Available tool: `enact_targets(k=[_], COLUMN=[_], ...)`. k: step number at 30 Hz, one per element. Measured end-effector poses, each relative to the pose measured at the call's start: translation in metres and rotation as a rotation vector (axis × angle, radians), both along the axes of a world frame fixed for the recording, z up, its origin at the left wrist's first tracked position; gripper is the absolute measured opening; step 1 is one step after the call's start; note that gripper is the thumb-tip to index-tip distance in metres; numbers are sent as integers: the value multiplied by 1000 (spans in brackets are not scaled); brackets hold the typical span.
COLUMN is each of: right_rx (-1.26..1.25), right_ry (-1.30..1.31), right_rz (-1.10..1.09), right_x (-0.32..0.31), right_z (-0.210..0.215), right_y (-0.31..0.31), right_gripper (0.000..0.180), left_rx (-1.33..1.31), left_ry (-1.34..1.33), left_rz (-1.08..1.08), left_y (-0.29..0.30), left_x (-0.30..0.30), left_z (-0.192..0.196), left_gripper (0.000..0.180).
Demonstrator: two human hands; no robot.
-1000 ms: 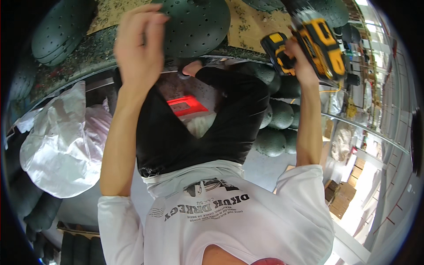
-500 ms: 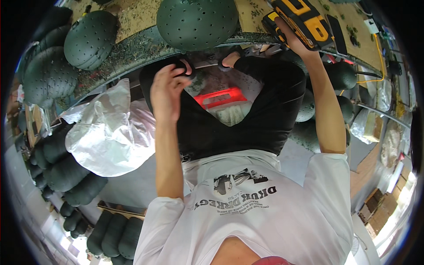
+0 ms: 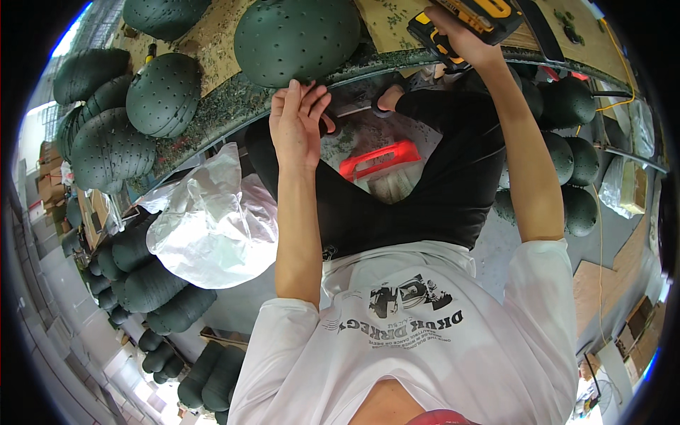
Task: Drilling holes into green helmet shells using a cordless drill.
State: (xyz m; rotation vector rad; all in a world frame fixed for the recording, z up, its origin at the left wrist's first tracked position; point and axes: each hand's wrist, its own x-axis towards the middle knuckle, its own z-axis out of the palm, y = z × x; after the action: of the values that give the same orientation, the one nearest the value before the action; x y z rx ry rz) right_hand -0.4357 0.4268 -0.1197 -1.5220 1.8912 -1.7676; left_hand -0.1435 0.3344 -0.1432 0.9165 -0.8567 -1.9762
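Note:
A dark green dome [image 3: 297, 42], dotted with small holes, sits at the near edge of the worktable in the middle. My left hand [image 3: 296, 131] is raised just below its near rim, fingers apart and slightly curled, holding nothing; whether the fingertips touch the dome I cannot tell. My right hand [image 3: 467, 46] grips a yellow and black cordless power tool [image 3: 492, 15] over the table at the upper right. The tool's far end is cut off by the picture's edge.
More holed green domes [image 3: 164, 95] stand along the table's left side. Green shavings litter the tabletop [image 3: 393, 21]. A black phone-like slab [image 3: 542, 32] lies right of the tool. A silvery sack [image 3: 212, 219] hangs at left; a red plastic piece [image 3: 379, 159] lies between my legs.
My left hand has opened outward and risen toward the dome's near rim. My right hand still holds the power tool. The whole view has shifted, with things at left now further right.

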Motion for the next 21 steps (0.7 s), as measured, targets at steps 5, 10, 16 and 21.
enact_targets(k=[5, 10, 16, 21], right_rx=[224, 160, 134, 220], right_ry=[-353, -303, -347, -403], right_rz=[-48, -102, -115, -134], right_x=[-8, -4, -9, -9], right_z=[11, 1, -3, -3], right_y=[6, 6, 5, 4], right_gripper=[16, 15, 18, 19], left_rx=[-102, -45, -111, -84], left_ry=[173, 304, 302, 303], left_rz=[123, 35, 37, 75], left_y=[-24, -29, -31, -34], left_x=[-28, -35, -40, -29], left_z=[-3, 5, 15, 9], left_gripper=[20, 25, 29, 28])
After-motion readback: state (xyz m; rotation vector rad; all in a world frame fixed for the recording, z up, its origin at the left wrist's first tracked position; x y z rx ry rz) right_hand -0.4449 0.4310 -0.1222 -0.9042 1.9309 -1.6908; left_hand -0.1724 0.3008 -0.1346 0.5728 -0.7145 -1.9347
